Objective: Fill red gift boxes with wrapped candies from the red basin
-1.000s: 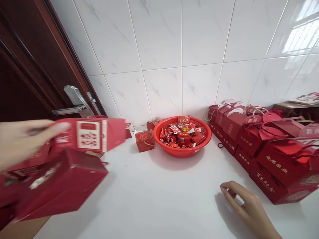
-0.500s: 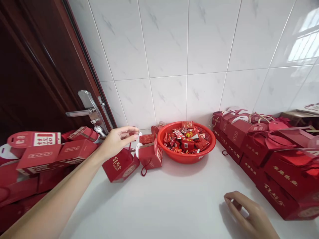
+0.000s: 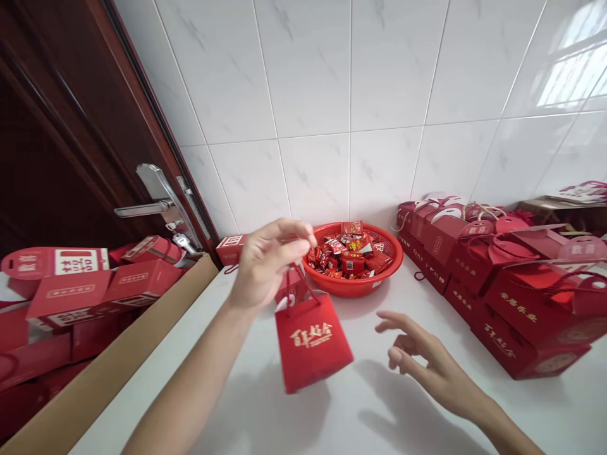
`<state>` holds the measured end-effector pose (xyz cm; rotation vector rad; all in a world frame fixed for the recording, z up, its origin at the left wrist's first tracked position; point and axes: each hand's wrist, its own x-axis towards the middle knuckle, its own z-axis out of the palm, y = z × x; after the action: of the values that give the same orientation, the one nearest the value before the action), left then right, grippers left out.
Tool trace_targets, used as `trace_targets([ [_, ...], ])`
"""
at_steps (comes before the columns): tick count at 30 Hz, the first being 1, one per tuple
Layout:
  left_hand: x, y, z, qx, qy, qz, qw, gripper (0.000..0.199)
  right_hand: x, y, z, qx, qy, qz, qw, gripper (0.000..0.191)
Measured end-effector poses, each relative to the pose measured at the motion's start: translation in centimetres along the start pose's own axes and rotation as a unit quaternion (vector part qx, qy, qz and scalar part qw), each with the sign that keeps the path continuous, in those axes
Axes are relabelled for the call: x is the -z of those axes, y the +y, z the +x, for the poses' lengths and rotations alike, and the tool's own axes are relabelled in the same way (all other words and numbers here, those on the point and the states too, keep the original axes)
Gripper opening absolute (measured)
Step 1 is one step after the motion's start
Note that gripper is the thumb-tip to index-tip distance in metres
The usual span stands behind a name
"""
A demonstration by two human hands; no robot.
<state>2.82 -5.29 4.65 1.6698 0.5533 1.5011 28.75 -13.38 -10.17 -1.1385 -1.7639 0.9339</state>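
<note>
Left hand [image 3: 265, 265] pinching cord handle of red gift box [image 3: 310, 344], box dangling tilted above desk [image 3: 265, 417], near candy basket [image 3: 353, 259]. Right hand [image 3: 427, 360] open, empty, reaching toward box. Best steadied from below before opening; pinch kept firm.

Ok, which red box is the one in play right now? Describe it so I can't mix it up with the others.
Start at the red basin of sweets against the white tiled wall. Just in front of it, above the white counter, the left hand dangles a small red gift box by its cord handle. Unlike the boxes stacked at the right, it hangs tilted in the air, gold characters facing the camera.
</note>
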Motion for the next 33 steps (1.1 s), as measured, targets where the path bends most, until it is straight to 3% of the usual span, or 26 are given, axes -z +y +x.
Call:
trace_targets([
  [4, -3.1, -1.8, -0.7, -0.017, -0.078, -0.045, 0.996, 0.008, 0.6, -1.8, 3.4, 0.017, -0.091, 0.049, 0.995, 0.064],
  [7, -4.2, -2.9, -1.7, -0.023, -0.134, -0.047, 0.99, 0.006, 0.6, -1.3, 5.0, 0.034, -0.111, 0.034, 0.993, 0.069],
  [11, -3.7, -3.5, -3.5, 0.001, -0.231, 0.005, 0.973, 0.008, -0.8, 0.2, 5.3, 0.048, -0.131, 0.054, 0.989, 0.061],
  [16, -1.4, -2.8, -5.9, 0.046, -0.324, 0.156, 0.932, 0.013, -2.3, 0.1, 4.5, 0.049, -0.153, 0.095, 0.982, 0.054],
  [20, 0.1, -2.4, -7.4, 0.089, -0.338, 0.271, 0.897, 0.019, -2.8, -0.3, 4.0, 0.012, -0.194, 0.099, 0.976, 0.075],
  [25, 0.7, -2.7, -8.1, 0.121, -0.357, 0.353, 0.856, 0.018, -3.3, 0.2, 3.5, -0.019, -0.217, 0.12, 0.969, 0.095],
  [28, 0.6, -2.8, -7.7, 0.114, -0.354, 0.372, 0.85, 0.019, -3.4, 0.7, 3.4, -0.004, -0.185, 0.099, 0.978, 0.101],
  [33, 0.4, -3.5, -6.8, 0.07, -0.318, 0.441, 0.836, 0.025, -3.7, 1.6, 3.6, 0.067, -0.07, -0.041, 0.994, 0.104],
])
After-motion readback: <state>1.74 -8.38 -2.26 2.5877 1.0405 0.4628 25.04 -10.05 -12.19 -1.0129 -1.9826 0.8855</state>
